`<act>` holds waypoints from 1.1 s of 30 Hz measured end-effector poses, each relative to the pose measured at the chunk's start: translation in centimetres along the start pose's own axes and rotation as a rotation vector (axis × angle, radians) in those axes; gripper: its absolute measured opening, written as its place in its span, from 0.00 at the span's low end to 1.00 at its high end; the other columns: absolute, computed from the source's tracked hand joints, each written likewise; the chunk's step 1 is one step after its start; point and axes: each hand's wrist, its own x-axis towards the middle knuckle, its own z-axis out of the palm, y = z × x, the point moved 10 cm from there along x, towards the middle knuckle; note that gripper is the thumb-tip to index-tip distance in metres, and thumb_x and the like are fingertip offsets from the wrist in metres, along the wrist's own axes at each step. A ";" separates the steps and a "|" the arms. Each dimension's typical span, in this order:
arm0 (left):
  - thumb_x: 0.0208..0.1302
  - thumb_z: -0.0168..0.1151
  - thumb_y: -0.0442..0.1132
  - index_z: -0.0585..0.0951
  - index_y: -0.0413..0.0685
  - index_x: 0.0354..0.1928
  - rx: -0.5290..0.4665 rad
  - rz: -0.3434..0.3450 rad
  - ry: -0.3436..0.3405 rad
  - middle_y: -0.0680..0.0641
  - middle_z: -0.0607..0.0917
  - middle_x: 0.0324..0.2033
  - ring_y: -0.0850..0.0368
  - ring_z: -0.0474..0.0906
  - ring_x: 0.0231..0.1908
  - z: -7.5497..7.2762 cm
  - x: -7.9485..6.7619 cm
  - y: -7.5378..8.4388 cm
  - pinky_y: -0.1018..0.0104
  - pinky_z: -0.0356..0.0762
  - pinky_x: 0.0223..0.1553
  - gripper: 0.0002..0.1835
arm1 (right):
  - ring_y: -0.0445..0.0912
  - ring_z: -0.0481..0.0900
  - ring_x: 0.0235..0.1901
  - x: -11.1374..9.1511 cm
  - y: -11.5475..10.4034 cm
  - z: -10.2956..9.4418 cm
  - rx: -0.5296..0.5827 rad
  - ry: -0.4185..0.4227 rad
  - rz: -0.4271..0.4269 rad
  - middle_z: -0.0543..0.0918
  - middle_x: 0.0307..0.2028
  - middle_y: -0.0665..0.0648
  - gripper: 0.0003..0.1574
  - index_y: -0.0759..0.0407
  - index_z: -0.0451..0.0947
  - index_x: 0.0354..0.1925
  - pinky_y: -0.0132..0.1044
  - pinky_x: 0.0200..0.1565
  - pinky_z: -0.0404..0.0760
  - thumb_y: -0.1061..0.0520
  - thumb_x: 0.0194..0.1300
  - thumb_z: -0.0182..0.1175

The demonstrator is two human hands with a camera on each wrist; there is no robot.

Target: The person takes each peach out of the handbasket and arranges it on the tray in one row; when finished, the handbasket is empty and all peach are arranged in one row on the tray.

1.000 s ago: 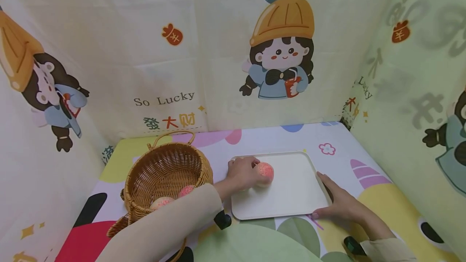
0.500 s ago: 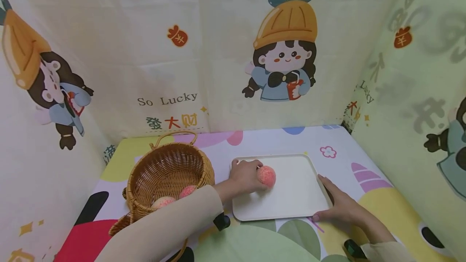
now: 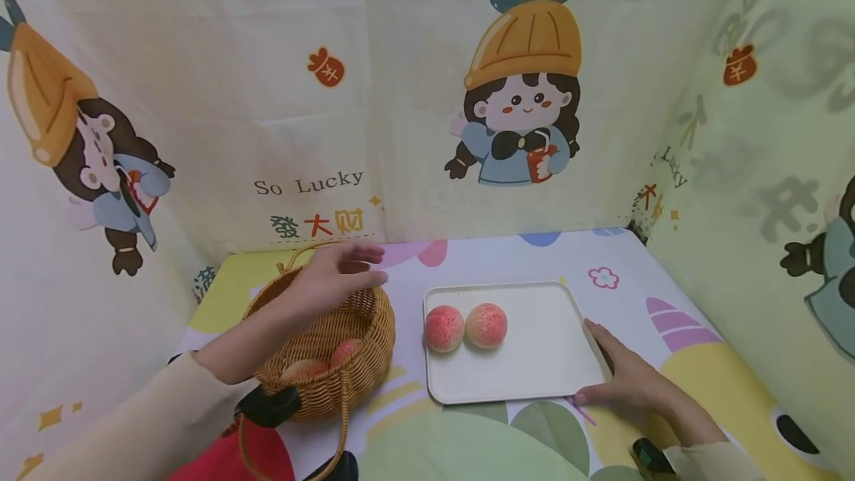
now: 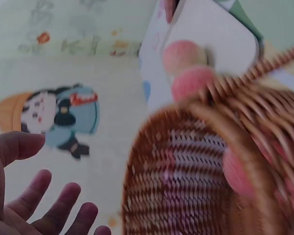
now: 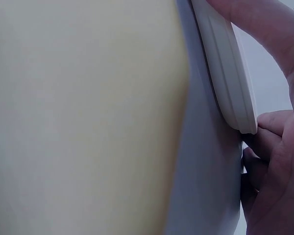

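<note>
Two pink, speckled peaches (image 3: 486, 326) sit side by side at the left end of a white rectangular tray (image 3: 534, 362). My left hand (image 3: 337, 277) hovers over the wicker basket (image 3: 377, 332), fingers extended and apart, holding nothing; the left wrist view has the fingers (image 4: 63, 205) beside the basket's rim. Inside the basket lie more peaches (image 3: 346, 352), partly hidden by its wall. At the tray's right side my right hand (image 3: 628, 377) holds the front corner, thumb at the front edge and fingers along the side. Its lower fingers (image 5: 264, 132) bend beside the rim in the right wrist view.
The basket's thin handles (image 3: 344, 421) stick up at the back and loop down at the front. A patterned cloth (image 3: 401, 429) covers the table. Printed curtains (image 3: 401, 95) enclose the back and both sides.
My left hand has let go of a peach on the tray and swung left and up over the basket. A second peach beside it has come into view. The right hand stays put.
</note>
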 end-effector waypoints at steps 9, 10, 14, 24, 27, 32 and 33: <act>0.69 0.66 0.47 0.66 0.36 0.71 -0.008 -0.234 -0.117 0.34 0.76 0.63 0.38 0.71 0.64 -3.7 -3.1 -8.6 0.39 0.70 0.60 0.36 | 0.76 0.53 0.69 0.5 0.1 -0.5 0.003 -0.006 0.000 0.51 0.74 0.78 0.82 0.63 0.45 0.79 0.74 0.62 0.57 0.39 0.41 0.83; 0.69 0.66 0.46 0.65 0.35 0.71 -0.007 -0.256 -0.137 0.34 0.76 0.63 0.37 0.70 0.64 -3.5 -3.1 -9.4 0.39 0.70 0.60 0.36 | 0.77 0.52 0.69 0.5 0.1 -0.4 0.006 -0.005 0.002 0.50 0.74 0.78 0.82 0.63 0.45 0.79 0.74 0.62 0.57 0.40 0.41 0.83; 0.69 0.65 0.45 0.66 0.32 0.70 0.019 -0.314 -0.176 0.33 0.74 0.63 0.34 0.69 0.64 -2.9 -3.4 -11.5 0.37 0.69 0.60 0.35 | 0.77 0.51 0.70 0.3 0.1 -0.1 0.017 -0.009 0.005 0.50 0.74 0.78 0.83 0.64 0.45 0.79 0.74 0.62 0.55 0.40 0.40 0.83; 0.56 0.66 0.32 0.69 0.27 0.65 0.102 -0.369 -0.258 0.34 0.80 0.55 0.35 0.73 0.60 -1.4 -3.4 -13.6 0.35 0.67 0.60 0.34 | 0.78 0.51 0.69 0.0 0.0 0.0 0.011 -0.002 0.011 0.50 0.74 0.79 0.83 0.64 0.45 0.79 0.75 0.62 0.56 0.39 0.40 0.83; 0.49 0.68 0.28 0.69 0.26 0.63 0.096 -0.393 -0.281 0.34 0.80 0.53 0.39 0.75 0.58 -0.9 -3.7 -13.8 0.40 0.71 0.59 0.36 | 0.78 0.51 0.69 0.0 0.0 0.1 0.008 -0.004 0.013 0.50 0.74 0.79 0.83 0.64 0.45 0.79 0.75 0.61 0.56 0.39 0.40 0.83; 0.44 0.69 0.25 0.71 0.30 0.61 0.123 -0.452 -0.322 0.39 0.80 0.50 0.46 0.76 0.51 -0.5 -4.3 -14.3 0.53 0.77 0.49 0.36 | 0.78 0.53 0.69 0.0 0.0 0.1 0.004 0.000 0.015 0.51 0.74 0.79 0.83 0.64 0.45 0.79 0.75 0.61 0.57 0.39 0.40 0.83; 0.45 0.69 0.25 0.71 0.30 0.61 0.127 -0.463 -0.336 0.39 0.80 0.49 0.47 0.76 0.48 -0.3 -4.5 -14.4 0.55 0.77 0.46 0.36 | 0.78 0.53 0.69 0.0 0.0 0.1 0.003 0.001 0.012 0.51 0.73 0.79 0.83 0.64 0.45 0.79 0.75 0.61 0.57 0.39 0.40 0.83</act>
